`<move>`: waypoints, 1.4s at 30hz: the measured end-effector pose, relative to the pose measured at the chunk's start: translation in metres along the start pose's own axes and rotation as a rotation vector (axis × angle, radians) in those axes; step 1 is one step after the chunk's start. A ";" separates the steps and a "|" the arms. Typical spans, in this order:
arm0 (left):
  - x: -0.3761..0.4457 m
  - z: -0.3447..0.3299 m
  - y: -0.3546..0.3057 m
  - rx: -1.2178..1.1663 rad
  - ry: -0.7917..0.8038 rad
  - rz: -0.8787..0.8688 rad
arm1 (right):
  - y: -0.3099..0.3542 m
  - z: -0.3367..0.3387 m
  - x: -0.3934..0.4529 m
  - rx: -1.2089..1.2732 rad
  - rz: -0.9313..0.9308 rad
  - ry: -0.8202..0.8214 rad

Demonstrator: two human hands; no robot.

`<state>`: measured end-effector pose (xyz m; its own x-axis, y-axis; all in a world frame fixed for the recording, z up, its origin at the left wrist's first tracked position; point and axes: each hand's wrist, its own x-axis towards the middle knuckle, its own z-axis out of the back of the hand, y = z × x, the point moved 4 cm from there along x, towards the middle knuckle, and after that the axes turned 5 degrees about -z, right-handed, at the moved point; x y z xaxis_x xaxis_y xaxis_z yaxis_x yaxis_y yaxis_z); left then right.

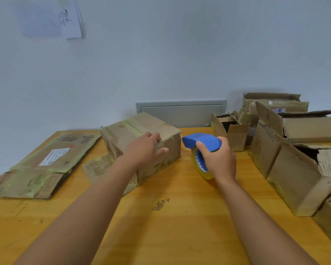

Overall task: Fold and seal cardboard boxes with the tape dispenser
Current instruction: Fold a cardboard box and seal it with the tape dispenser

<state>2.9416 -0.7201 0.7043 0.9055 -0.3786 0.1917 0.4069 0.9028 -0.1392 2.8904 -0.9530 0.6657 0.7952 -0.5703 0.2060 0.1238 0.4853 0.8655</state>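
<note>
Head view: the box (141,142) stands folded on the counter (170,217), tilted a little toward the camera, with old yellowed tape along its top seam. The left hand (144,152) lies on the box's near top edge, fingers spread and fairly straight, pressing rather than gripping, so that grip is released. The right hand (218,161) is clenched round the blue dispenser (203,142), just beside the box's right end, the yellow tape roll (200,165) hanging below the handle and close to the counter; whether it touches the wood I cannot tell.

The step in hand looks like bringing the dispenser over to start a strip. To do it well, the left hand should hold the flaps flat and closed while staying off the seam line, so the tape has a clear run. The dispenser's front lip should meet the right end face a little below the top edge, so the tape anchors on the side before it climbs over. Then one steady pull along the seam, pressing down, and a sharp tilt to cut.

A flattened box (46,161) lies at the left. Open boxes (294,169) crowd the right side, near the right elbow's path.
</note>
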 end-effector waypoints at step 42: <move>-0.002 -0.019 0.015 0.265 -0.149 -0.103 | -0.019 -0.011 -0.009 0.097 0.060 -0.114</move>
<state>2.9483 -0.7094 0.6836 0.8256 -0.4541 0.3349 0.4320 0.8906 0.1423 2.8873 -0.9491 0.6421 0.7263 -0.6161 0.3048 0.0156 0.4581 0.8888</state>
